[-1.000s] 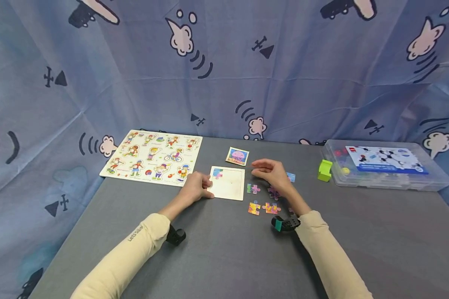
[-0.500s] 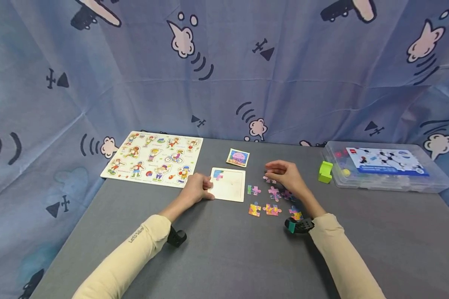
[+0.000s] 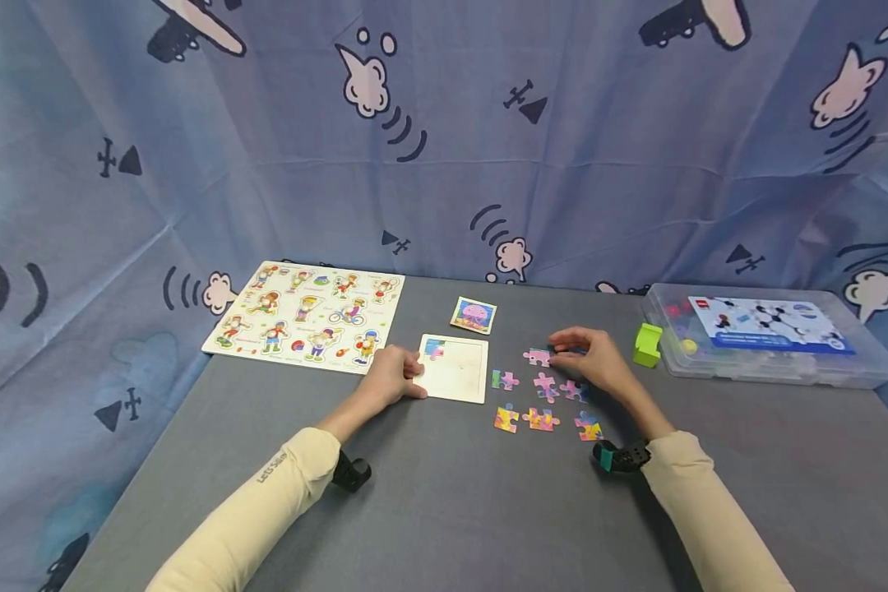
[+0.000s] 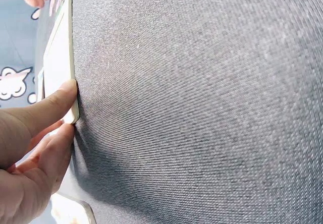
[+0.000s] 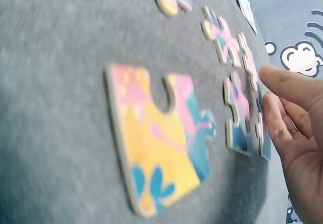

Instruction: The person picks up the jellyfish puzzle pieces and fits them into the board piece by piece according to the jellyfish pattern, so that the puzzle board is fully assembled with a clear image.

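My left hand point(image 3: 388, 374) pinches the left edge of a small pale jigsaw tray point(image 3: 459, 382); in the left wrist view the thumb point(image 4: 63, 95) lies over the tray's rim. One blue-and-pink jigsaw piece point(image 3: 433, 349) sits in the tray's far left corner. My right hand point(image 3: 595, 362) hovers low over the loose pieces, thumb and fingers apart, with nothing seen between them. Nearest to it are a pink piece point(image 3: 537, 358) and another piece point(image 5: 261, 133) partly hidden by the fingers. Close to the right wrist camera lies a yellow, pink and blue piece point(image 5: 161, 138).
Several more loose pieces, such as a yellow one point(image 3: 506, 419), lie right of the tray. Behind it is a jellyfish picture card point(image 3: 474, 315). A large sports-figure puzzle board point(image 3: 303, 316) lies at left; a green block point(image 3: 647, 345) and a clear plastic case point(image 3: 773, 337) at right.
My right hand has moved right, away from the tray's side, across the loose pieces, uncovering several of them. The left hand has stayed at the tray's edge.
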{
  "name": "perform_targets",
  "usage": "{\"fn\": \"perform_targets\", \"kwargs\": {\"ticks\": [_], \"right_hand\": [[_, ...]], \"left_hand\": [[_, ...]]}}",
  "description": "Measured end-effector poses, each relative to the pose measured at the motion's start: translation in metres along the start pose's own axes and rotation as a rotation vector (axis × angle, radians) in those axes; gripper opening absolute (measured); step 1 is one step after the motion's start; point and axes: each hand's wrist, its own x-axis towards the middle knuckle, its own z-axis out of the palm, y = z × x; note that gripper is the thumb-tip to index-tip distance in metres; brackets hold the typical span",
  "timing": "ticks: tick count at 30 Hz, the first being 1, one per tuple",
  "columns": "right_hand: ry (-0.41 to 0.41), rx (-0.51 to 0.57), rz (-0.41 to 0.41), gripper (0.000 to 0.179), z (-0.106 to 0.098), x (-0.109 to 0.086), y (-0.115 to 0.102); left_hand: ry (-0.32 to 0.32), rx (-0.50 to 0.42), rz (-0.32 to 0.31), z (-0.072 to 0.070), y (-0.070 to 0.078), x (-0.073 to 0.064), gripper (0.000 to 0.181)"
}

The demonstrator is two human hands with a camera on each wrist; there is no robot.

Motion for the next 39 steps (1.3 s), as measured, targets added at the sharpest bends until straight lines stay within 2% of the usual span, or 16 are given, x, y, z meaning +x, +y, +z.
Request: {"fn": "perform_targets", "kwargs": {"ticks": [7, 13, 21, 39], "right_hand": [[-0.075, 0.003, 0.062, 0.035, -0.0033, 0.0003, 0.0014], [-0.105, -0.005, 0.065, 0.035, -0.0035, 0.0013, 0.0024], [-0.101, -0.043, 0.034, 0.028, -0.0040, 0.0059, 0.0058], [-0.086, 0.000, 0.034, 0.030, -0.0080, 0.0059, 0.0083]], "left_hand": [[-0.002, 0.017, 0.010, 0.0003, -0.0011, -0.0003, 0.025], [-0.008, 0.015, 0.003, 0.0005, -0.0017, -0.0006, 0.029], [0.003, 0.010, 0.014, 0.0004, -0.0016, -0.0006, 0.024], [0.003, 0.026, 0.011, 0.0014, -0.0020, 0.0003, 0.025]]}}
